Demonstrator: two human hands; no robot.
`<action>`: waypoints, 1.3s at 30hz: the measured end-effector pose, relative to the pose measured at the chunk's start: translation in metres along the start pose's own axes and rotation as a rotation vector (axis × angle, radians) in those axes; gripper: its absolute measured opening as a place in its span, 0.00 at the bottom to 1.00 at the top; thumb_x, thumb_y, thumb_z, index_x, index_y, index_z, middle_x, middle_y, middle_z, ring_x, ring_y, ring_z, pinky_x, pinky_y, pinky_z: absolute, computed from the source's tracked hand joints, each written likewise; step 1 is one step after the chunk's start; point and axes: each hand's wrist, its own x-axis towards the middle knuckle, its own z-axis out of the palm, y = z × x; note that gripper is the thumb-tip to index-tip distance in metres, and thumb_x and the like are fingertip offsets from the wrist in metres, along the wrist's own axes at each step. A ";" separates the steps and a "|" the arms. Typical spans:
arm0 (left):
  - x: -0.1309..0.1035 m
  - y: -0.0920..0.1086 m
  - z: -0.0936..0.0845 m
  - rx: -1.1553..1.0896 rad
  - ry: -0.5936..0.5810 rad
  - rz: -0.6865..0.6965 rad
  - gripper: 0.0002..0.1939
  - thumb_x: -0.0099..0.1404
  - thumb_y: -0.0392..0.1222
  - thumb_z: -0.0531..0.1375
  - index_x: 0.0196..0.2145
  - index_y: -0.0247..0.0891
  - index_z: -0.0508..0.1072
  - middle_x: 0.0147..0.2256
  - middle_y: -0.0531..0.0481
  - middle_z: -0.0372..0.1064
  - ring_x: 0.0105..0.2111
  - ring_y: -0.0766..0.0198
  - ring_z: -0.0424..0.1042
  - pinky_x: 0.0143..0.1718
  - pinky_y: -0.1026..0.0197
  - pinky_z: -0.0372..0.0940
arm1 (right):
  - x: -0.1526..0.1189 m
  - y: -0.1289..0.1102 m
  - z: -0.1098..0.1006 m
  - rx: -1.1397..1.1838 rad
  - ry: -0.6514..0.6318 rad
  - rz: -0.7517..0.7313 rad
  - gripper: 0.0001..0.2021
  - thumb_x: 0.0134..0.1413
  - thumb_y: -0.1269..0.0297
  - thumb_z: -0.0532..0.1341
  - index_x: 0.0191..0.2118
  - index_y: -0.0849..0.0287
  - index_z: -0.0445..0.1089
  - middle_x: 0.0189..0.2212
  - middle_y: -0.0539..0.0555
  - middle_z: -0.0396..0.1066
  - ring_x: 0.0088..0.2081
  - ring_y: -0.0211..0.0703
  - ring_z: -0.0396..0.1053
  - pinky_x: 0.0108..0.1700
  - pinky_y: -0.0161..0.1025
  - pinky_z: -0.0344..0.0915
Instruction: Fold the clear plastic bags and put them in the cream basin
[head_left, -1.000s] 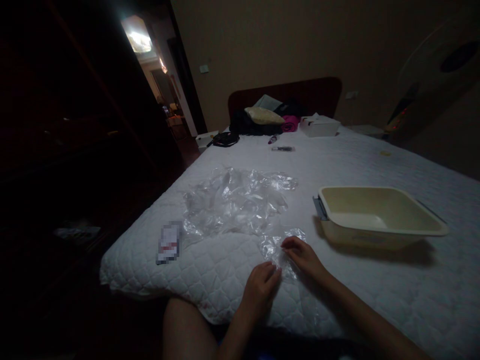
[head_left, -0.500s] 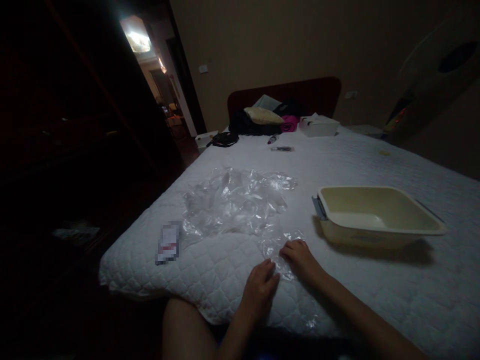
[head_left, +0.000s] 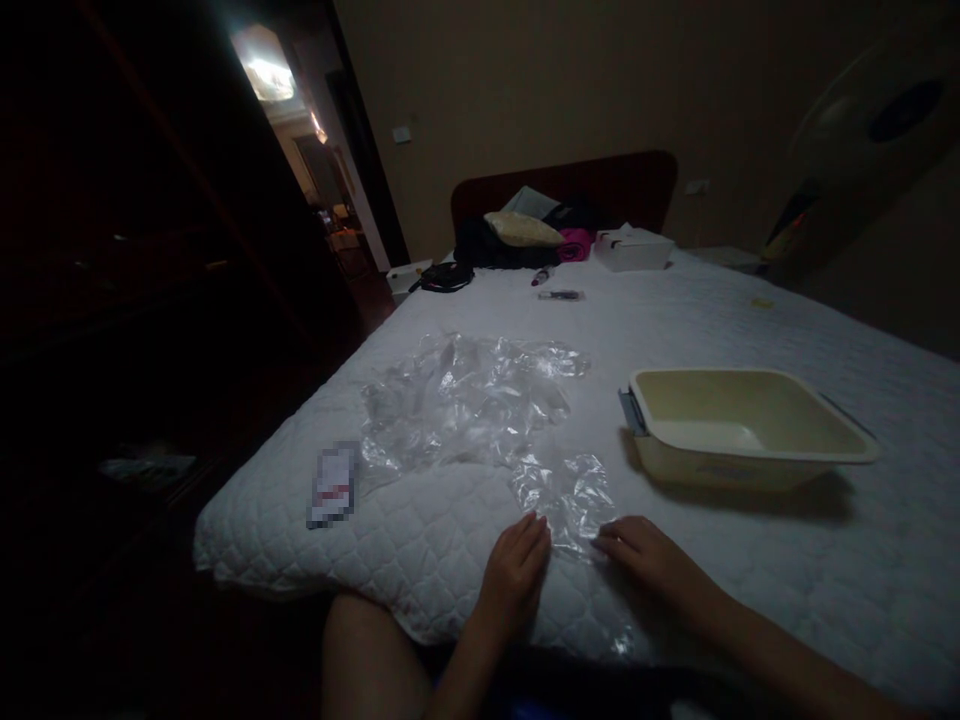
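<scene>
Mostly in dim light, a person's two bare hands work at the near edge of a bed covered with a white quilted mattress pad (head_left: 427, 540). Between them lies a small piece of crinkled clear plastic film (head_left: 574, 490); take it as the centre of a clock face, with twelve toward the headboard (head_left: 570, 185).

At seven o'clock, the left hand (head_left: 517, 565) is palm down at the film's near left edge, fingers close together and slightly bent. At four o'clock, the right hand (head_left: 649, 550) reaches its near right edge, fingers loosely curled with the tips touching or just beside it. Whether either hand grips the film cannot be told.

At ten to eleven o'clock, a wide, rumpled spread of clear plastic (head_left: 469, 395) lies on the pad. At nine o'clock, nearer the bed's left edge, is a flat, pixelated rectangular item (head_left: 334, 485). Between two and three o'clock stands a cream plastic tub (head_left: 750, 435), a grey clip at its left end. Far off toward twelve, a pale yellow pillow (head_left: 523, 229) rests on dark fabric, with a white box (head_left: 634, 250) to its right.
</scene>
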 end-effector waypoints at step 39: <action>0.010 0.026 0.012 0.122 0.063 0.115 0.11 0.64 0.33 0.49 0.40 0.35 0.69 0.40 0.44 0.70 0.45 0.59 0.66 0.46 0.51 0.64 | 0.016 0.011 0.026 0.173 0.131 0.316 0.15 0.55 0.66 0.53 0.49 0.59 0.62 0.35 0.56 0.70 0.37 0.44 0.67 0.41 0.43 0.64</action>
